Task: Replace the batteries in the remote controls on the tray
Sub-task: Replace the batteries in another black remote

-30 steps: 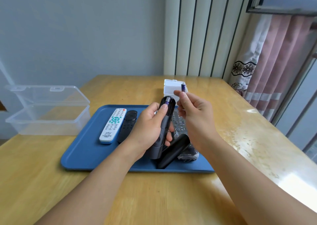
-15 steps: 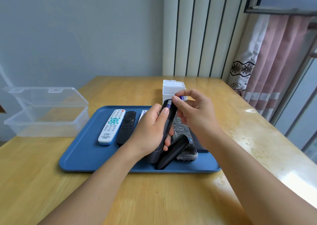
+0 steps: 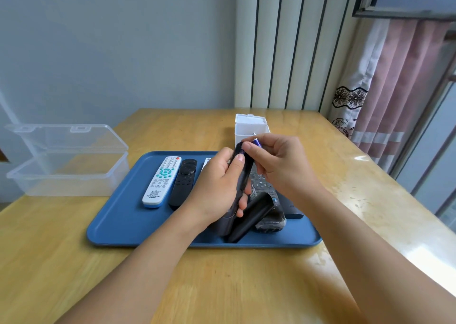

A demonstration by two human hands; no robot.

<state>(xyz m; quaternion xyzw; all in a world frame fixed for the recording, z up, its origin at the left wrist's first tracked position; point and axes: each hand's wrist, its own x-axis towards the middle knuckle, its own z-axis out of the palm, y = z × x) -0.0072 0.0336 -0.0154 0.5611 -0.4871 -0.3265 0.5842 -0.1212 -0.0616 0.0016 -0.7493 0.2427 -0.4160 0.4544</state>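
A wooden table (image 3: 246, 286) fills the lower part of the view, and a blue tray (image 3: 118, 222) lies on it in front of the person. To the left of the tray, on the table, stands a clear plastic box (image 3: 66, 173) with its hinged lid up. Behind the tray stands a small white box (image 3: 250, 128), its lid open too. On the left part of the tray a white remote (image 3: 161, 181) and a black remote (image 3: 183, 181) lie side by side, just touching or nearly so. Near the tray's right front lies a black cover (image 3: 251, 216), leaning over a remote wrapped in plastic film (image 3: 271, 215). The left hand (image 3: 217, 190) is wrapped round a dark remote (image 3: 243, 173), holding it upright above the middle of the tray, thumb laid along its front. The right hand (image 3: 281, 165) pinches a small blue battery (image 3: 256, 142) between thumb and fingertips, right at the top end of that held remote.
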